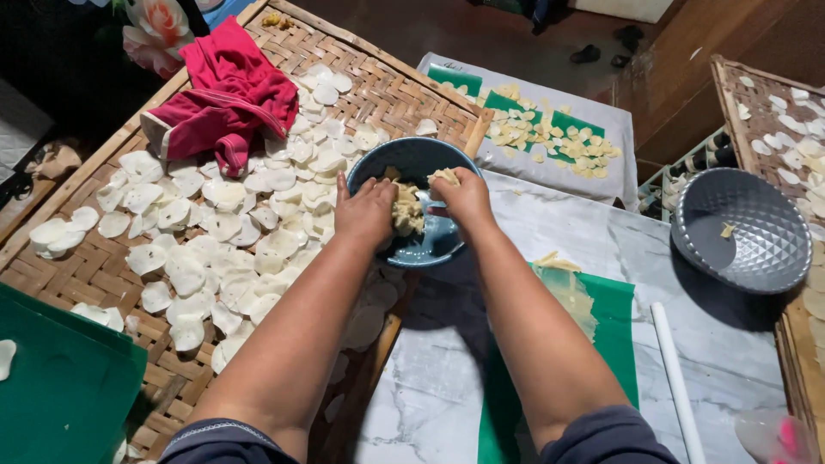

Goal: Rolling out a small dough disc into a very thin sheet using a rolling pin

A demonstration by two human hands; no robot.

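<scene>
right now both hands in the blue bowl [421, 249] on the woven tray's [94, 275] edge. l hand [365, 210] curled, pressing the dough [406, 210], pale yellow, lumpy & sticky. r hand [464, 196] closed round a 2nd bit. thin white rounds [215, 228] beside.

I'm seeing a dim room, dark brown floor [516, 34] up top, a marble-look white surface [739, 344] below, and light falling mostly on the middle.
</scene>
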